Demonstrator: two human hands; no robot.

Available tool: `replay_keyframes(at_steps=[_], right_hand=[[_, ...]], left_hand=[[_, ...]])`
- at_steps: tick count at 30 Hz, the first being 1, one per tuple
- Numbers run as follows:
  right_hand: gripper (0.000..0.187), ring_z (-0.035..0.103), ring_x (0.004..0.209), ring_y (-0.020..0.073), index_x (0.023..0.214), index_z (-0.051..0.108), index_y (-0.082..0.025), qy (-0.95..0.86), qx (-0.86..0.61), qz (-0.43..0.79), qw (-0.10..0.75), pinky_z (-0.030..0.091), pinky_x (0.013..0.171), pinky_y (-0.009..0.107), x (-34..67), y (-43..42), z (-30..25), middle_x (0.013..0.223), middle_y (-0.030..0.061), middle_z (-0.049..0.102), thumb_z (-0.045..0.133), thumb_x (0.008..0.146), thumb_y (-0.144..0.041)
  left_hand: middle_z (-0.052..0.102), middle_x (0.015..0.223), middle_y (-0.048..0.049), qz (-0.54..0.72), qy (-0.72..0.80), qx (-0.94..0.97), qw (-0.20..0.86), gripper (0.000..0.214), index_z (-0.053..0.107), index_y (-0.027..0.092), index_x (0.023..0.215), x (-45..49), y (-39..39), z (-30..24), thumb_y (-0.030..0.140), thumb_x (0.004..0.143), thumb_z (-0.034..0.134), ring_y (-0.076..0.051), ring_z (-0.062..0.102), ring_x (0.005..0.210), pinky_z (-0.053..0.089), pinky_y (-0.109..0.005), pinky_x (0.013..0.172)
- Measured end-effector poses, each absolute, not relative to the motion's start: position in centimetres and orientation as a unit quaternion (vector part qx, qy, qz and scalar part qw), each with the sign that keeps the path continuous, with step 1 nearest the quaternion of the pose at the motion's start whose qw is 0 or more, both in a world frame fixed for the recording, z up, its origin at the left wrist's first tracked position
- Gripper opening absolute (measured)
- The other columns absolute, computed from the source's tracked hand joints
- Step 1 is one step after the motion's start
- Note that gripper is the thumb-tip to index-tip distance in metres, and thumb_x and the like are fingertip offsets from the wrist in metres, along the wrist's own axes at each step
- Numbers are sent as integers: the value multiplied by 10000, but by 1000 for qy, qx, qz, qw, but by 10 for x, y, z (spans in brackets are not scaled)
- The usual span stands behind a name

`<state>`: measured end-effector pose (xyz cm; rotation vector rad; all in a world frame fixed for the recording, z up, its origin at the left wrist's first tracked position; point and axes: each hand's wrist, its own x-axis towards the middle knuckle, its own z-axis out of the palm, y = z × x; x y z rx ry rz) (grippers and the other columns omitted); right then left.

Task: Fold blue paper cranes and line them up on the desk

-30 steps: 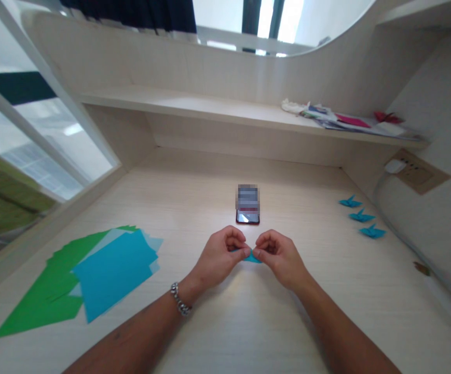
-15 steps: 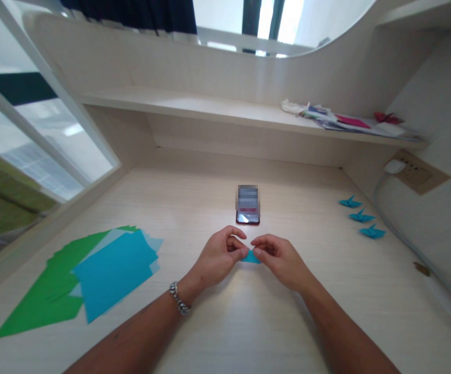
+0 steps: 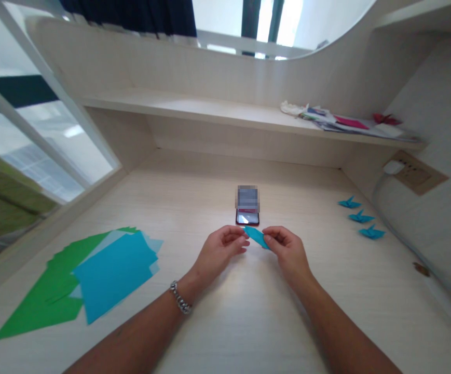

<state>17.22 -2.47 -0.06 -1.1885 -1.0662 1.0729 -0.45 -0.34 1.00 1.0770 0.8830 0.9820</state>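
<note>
A small folded piece of blue paper (image 3: 257, 237), narrow and pointed, is held slantwise just above the desk. My right hand (image 3: 287, 252) pinches its lower right end between thumb and fingers. At the upper left tip, the curled fingers of my left hand (image 3: 221, 249) close on the paper; the exact contact is partly hidden. Right behind the paper lies a phone (image 3: 247, 215) with a partly blurred screen. Several folded paper sheets are absent from both hands, which share only this one piece.
Blue sheets (image 3: 116, 275) overlap green sheets (image 3: 34, 306) on the left. Three folded blue paper cranes (image 3: 371, 232) stand in a row at the right. A cable (image 3: 394, 228) runs from a wall socket (image 3: 420, 172). Papers (image 3: 338, 122) lie on the shelf (image 3: 209, 109) above.
The folded blue paper has been lifted and turned, so more of its length shows between my hands. My right hand has shifted slightly to the right.
</note>
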Motion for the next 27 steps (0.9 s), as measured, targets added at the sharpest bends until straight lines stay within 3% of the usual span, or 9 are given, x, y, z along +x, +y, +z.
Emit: replay_keyframes(at_steps=[8,20,27], right_hand=[[136,652,742,189,858,711,-186,-499,-501,455,541,517,703,321,162,-31,-1,804,42,716,669,754,-261],[151,668,851,208,904,730,-209,-568,-540,360,506,528,753,324,161,-38,4,922,54,729,615,815,-248],[172,670,837,212,932,723,-219,-598,-536,332,495,554,755,348,157,-41,11,946,56,724,687,780,-289]], left_hand=[[734,912,-100,410,384,574,596,154,717,129,871,-1,-7,7,246,774,693,-198,662,817,517,-348,794],[732,898,-90,408,402,618,539,245,734,146,967,-3,-7,4,328,828,649,-188,646,778,523,-318,748],[733,948,-90,416,390,629,528,233,736,159,981,-5,-6,4,316,842,633,-213,657,878,507,-338,833]])
